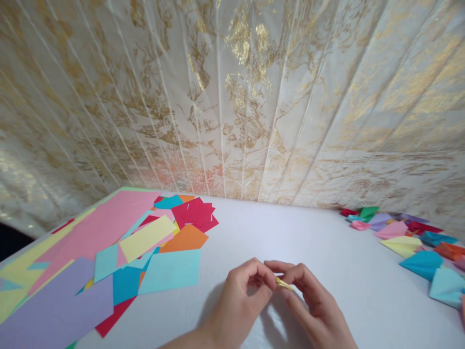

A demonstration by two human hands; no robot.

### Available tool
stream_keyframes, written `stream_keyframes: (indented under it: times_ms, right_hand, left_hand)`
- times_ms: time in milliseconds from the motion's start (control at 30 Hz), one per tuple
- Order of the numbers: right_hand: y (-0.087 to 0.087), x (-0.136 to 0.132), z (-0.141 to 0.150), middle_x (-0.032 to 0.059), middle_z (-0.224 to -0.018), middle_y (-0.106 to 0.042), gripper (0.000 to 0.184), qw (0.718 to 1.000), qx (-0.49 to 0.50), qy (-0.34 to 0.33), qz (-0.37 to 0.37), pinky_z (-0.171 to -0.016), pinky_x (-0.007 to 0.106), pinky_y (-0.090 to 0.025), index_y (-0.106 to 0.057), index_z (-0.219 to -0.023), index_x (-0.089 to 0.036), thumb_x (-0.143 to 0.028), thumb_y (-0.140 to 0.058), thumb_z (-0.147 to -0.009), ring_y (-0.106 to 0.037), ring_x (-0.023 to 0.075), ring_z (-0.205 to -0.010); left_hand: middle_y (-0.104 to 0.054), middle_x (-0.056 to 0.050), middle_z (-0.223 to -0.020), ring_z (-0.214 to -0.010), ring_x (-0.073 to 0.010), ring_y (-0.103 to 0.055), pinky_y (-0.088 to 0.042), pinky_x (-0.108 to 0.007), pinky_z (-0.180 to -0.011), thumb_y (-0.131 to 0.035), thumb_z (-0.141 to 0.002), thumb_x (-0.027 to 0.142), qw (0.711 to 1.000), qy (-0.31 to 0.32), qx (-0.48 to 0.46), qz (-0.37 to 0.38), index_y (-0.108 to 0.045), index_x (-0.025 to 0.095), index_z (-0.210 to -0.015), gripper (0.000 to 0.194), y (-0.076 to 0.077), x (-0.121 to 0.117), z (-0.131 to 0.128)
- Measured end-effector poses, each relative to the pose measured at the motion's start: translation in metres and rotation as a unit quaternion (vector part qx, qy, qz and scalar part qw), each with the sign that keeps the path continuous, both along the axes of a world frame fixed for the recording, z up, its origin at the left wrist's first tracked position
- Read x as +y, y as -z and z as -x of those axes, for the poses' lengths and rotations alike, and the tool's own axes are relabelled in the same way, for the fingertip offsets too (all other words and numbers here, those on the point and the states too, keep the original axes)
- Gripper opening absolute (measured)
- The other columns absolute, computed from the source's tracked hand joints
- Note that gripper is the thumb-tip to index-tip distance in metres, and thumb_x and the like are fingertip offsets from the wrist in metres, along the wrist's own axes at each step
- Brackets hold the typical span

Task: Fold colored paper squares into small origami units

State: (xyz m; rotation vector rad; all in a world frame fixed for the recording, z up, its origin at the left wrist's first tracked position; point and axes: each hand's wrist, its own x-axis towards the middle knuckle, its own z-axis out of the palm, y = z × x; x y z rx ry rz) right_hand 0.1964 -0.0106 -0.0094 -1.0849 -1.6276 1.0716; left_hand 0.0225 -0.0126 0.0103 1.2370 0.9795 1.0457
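Near the front of the white table, my left hand (245, 295) and my right hand (312, 303) meet fingertip to fingertip. Between them is a small folded piece of yellow paper (284, 284), narrow and creased. My left thumb and index finger pinch its left end. The fingers of my right hand close round its right side, with the thumb below and the index finger above. Part of the paper is hidden behind my fingertips, so its full shape does not show.
Loose coloured sheets cover the table's left side, among them a large pink sheet (105, 223), a purple sheet (65, 300) and a light blue sheet (170, 271). Several folded paper pieces, including a blue one (421, 264), lie at the right. A gold-patterned curtain (232, 97) hangs behind the table (261, 228).
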Motion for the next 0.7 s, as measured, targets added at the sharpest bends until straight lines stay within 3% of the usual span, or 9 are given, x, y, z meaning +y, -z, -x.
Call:
stream_keyframes:
  times_ms: [100,167,267,333,433,567,700]
  right_hand:
    - [-0.001,0.001,-0.006,0.0055,-0.098,-0.072,0.012,0.994,-0.071,0.020,-0.079,-0.079,0.028,-0.054,-0.057,-0.089,-0.024,-0.031,-0.054,-0.098,-0.069,0.0197,-0.087]
    - [-0.004,0.004,-0.010,0.0024,-0.086,-0.068,0.006,0.976,-0.140,0.011,-0.169,-0.069,0.026,-0.053,-0.056,-0.091,-0.025,-0.022,-0.054,-0.096,-0.065,0.0177,-0.076]
    - [-0.009,0.007,-0.010,0.0019,-0.084,-0.065,0.016,0.939,-0.203,-0.012,-0.279,-0.064,0.026,-0.050,-0.055,-0.096,-0.024,-0.010,-0.049,-0.094,-0.061,0.0174,-0.073]
    - [-0.012,0.006,-0.008,0.0046,-0.092,-0.066,0.023,0.926,-0.218,-0.027,-0.308,-0.067,0.027,-0.051,-0.057,-0.101,-0.024,-0.006,-0.046,-0.094,-0.062,0.0185,-0.078]
    - [-0.014,0.005,-0.005,0.0063,-0.105,-0.066,0.031,0.938,-0.195,-0.041,-0.284,-0.077,0.028,-0.053,-0.060,-0.110,-0.026,-0.004,-0.044,-0.093,-0.064,0.0191,-0.092]
    - [-0.012,0.005,-0.005,0.0021,-0.109,-0.067,0.038,0.968,-0.118,-0.056,-0.213,-0.088,0.026,-0.052,-0.057,-0.119,-0.030,-0.004,-0.049,-0.093,-0.064,0.0166,-0.102]
    - [-0.010,0.006,-0.005,0.0008,-0.102,-0.066,0.023,0.976,-0.090,-0.067,-0.187,-0.084,0.024,-0.051,-0.061,-0.109,-0.028,-0.011,-0.060,-0.093,-0.064,0.0158,-0.095]
  left_hand:
    - [-0.062,-0.001,-0.085,-0.082,-0.0166,-0.059,-0.042,-0.025,-0.076,-0.056,-0.086,0.018,0.993,0.016,0.105,-0.048,-0.066,0.018,-0.082,0.012,-0.002,-0.004,0.001]
    - [-0.059,0.001,-0.080,-0.078,-0.0156,-0.056,-0.040,-0.024,-0.073,-0.053,-0.092,0.026,0.989,0.034,0.130,-0.062,-0.068,0.018,-0.081,0.020,-0.003,-0.007,0.001]
    - [-0.054,0.002,-0.076,-0.076,-0.0152,-0.051,-0.038,-0.024,-0.070,-0.052,-0.095,0.040,0.993,0.040,0.105,-0.041,-0.065,0.018,-0.076,0.032,-0.001,-0.007,0.002]
    - [-0.052,0.003,-0.074,-0.073,-0.0148,-0.048,-0.037,-0.024,-0.069,-0.055,-0.093,0.045,0.997,0.031,0.068,-0.001,-0.062,0.018,-0.075,0.033,0.000,-0.005,0.002]
    - [-0.051,0.003,-0.069,-0.070,-0.0151,-0.047,-0.037,-0.025,-0.068,-0.056,-0.090,0.050,0.999,0.014,0.038,0.036,-0.058,0.019,-0.072,0.035,0.000,0.002,0.003]
    - [-0.051,0.003,-0.064,-0.068,-0.0162,-0.047,-0.037,-0.027,-0.068,-0.056,-0.085,0.049,0.999,-0.004,0.030,0.043,-0.056,0.019,-0.065,0.035,-0.005,0.008,0.004]
    - [-0.049,0.003,-0.064,-0.069,-0.0162,-0.045,-0.037,-0.026,-0.069,-0.057,-0.083,0.045,0.999,-0.001,0.018,0.051,-0.056,0.019,-0.063,0.032,-0.008,0.007,0.004]
